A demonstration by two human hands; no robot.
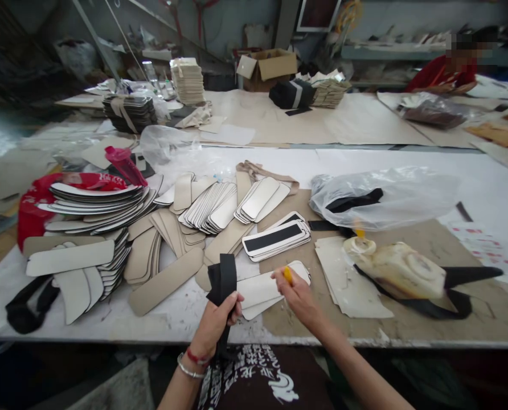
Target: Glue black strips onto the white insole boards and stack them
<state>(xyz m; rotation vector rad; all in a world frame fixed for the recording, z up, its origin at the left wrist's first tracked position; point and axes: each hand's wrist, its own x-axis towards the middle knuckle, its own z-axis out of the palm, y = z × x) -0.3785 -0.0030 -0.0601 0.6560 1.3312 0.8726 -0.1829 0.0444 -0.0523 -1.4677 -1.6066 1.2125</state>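
Note:
My left hand point(220, 320) is closed around a bundle of black strips point(227, 276), held upright near the table's front edge. In my right hand point(300, 297) is a small yellow-handled tool point(287, 275); its working end is hidden. That hand is over a few pale rounded panels point(256, 291) lying flat. Just behind them sits a short stack of white panels, the top one bearing a black strip point(273, 238). To the right, a stained plastic container point(408, 270) lies on the brown board, with another yellow handle point(359, 229) sticking up at its mouth.
Beige and white panels point(166, 282) lie fanned and stacked across the left. A clear plastic bag point(390, 196) holds black material. Pale sheets point(348, 285) lie by the container. A cardboard box point(275, 65) and a person in red point(437, 74) are at the back.

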